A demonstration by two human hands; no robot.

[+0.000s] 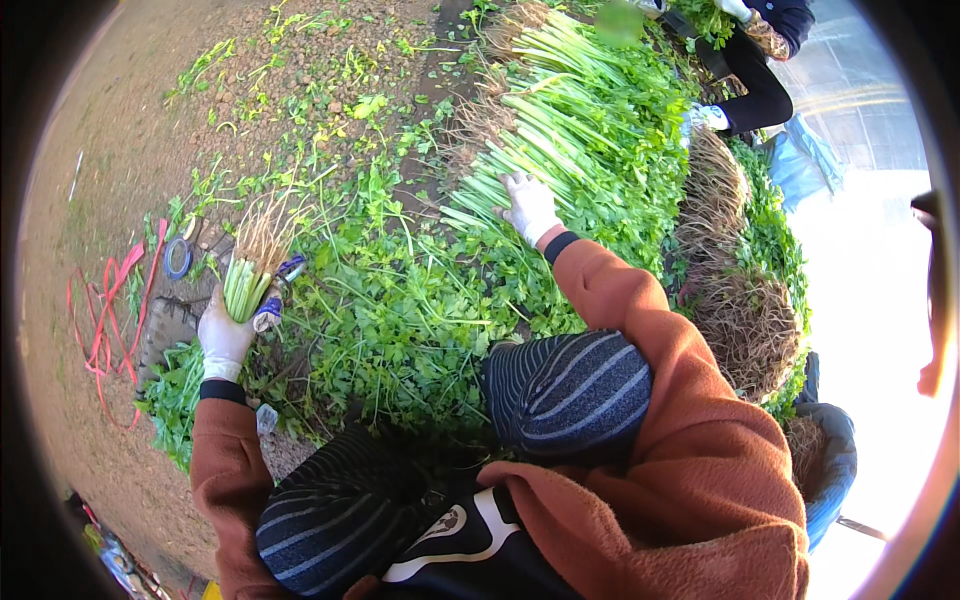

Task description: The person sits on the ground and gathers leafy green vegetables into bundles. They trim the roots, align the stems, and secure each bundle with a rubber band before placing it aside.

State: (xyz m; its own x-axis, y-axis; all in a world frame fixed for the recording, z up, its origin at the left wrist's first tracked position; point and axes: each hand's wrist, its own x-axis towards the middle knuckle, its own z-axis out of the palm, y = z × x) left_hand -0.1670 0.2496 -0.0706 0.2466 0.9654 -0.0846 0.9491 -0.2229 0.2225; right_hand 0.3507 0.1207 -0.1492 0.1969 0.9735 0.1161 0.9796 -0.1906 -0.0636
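Observation:
My left hand (226,330), in a white glove, grips a bunch of leafy green stalks, perhaps celery (247,289), with its pale roots pointing up and the leaves below my wrist. Close beside that bunch lies a purple-and-white object (270,311) that I cannot identify. My right hand (529,206), gloved too, rests with spread fingers on the near end of a long row of pulled stalks (555,142). Their roots face left and their leaves right. Whether its fingers hold any stalk is not clear.
Loose leaves and stems (397,322) cover the ground before my knees. Red plastic ribbon (112,315) and a roll of blue tape (178,259) lie at the left. Stacked bunches with brown roots (742,300) stand at the right, near a blue bag (832,480). Another person (757,82) sits at the upper right.

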